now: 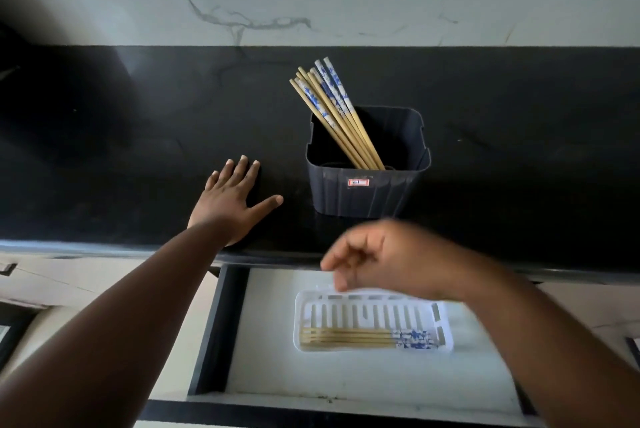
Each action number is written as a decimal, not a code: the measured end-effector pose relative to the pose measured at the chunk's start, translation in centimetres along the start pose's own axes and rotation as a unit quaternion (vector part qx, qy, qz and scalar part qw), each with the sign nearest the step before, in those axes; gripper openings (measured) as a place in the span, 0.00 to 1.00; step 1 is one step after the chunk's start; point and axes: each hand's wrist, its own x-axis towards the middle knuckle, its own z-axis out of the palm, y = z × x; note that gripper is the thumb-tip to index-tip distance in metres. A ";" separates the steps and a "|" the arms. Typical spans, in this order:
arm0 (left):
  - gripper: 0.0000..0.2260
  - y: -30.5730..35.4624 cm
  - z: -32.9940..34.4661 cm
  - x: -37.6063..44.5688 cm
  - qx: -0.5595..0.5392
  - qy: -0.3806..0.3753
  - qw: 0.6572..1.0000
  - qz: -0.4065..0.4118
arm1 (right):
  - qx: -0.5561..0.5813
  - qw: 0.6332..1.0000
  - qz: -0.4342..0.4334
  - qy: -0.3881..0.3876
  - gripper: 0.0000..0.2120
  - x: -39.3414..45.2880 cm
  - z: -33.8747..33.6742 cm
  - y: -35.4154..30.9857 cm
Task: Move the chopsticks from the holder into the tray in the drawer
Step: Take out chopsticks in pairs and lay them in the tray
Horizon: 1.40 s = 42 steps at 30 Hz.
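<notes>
With the blurred right hand (381,258) seemingly empty, fingers loosely curled over the white tray (372,323), and the left hand (230,200) flat on the surface, grabbing the leaning chopsticks (332,109) could tip the holder (367,192).

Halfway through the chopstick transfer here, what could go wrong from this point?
1. The chopsticks left in the holder lean far left over its rim; a careless grab might tip the holder.
2. The left hand lies flat on the counter, apart from the holder, so nothing steadies it.
3. The tray has slots; new sticks could catch or roll off the ones already there.
</notes>
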 end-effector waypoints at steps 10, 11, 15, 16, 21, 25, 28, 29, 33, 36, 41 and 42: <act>0.43 -0.3 0.4 0.3 0.009 -0.004 1.000 0.002 | -0.210 0.896 -0.051 0.388 0.05 7.0 -7.5 -6.6; 0.43 -0.4 0.5 0.3 0.010 -0.003 1.000 0.002 | -0.235 0.893 -0.028 0.382 0.08 8.2 -7.1 -6.2; 0.43 -0.4 0.6 0.3 0.005 0.003 1.000 0.001 | -0.320 0.857 -0.011 0.404 0.11 11.0 -6.0 -5.5; 0.43 -0.4 0.5 0.3 0.003 0.001 1.000 0.001 | -0.335 0.849 -0.010 0.409 0.10 11.2 -5.8 -5.5; 0.43 -0.4 0.5 0.3 -0.001 0.000 1.000 0.000 | -0.366 0.832 0.014 0.417 0.08 11.6 -5.1 -5.6; 0.44 -0.2 0.5 0.3 -0.001 0.003 1.000 -0.002 | -0.352 0.838 0.012 0.417 0.09 11.5 -5.3 -5.4; 0.44 -0.1 0.3 0.2 -0.001 0.003 1.000 -0.004 | -0.333 0.847 0.016 0.414 0.08 11.4 -5.6 -5.4; 0.44 -0.1 0.3 0.2 -0.002 0.002 1.000 -0.004 | -0.327 0.849 0.021 0.414 0.07 11.2 -5.7 -5.4; 0.43 0.0 0.1 -0.1 -0.005 0.001 1.000 -0.005 | -0.282 0.873 0.027 0.396 0.11 10.1 -6.7 -5.4; 0.43 0.3 -0.1 -0.3 -0.005 0.000 1.000 -0.008 | -0.219 0.906 0.016 0.363 0.12 8.8 -7.6 -5.2; 0.42 0.4 -0.3 -0.4 -0.021 0.003 1.000 -0.013 | -0.162 0.894 -0.077 0.411 0.08 6.3 -8.3 -5.1; 0.42 0.4 -0.2 -0.4 -0.024 0.007 1.000 -0.014 | -0.121 0.889 -0.103 0.430 0.06 5.6 -8.5 -5.6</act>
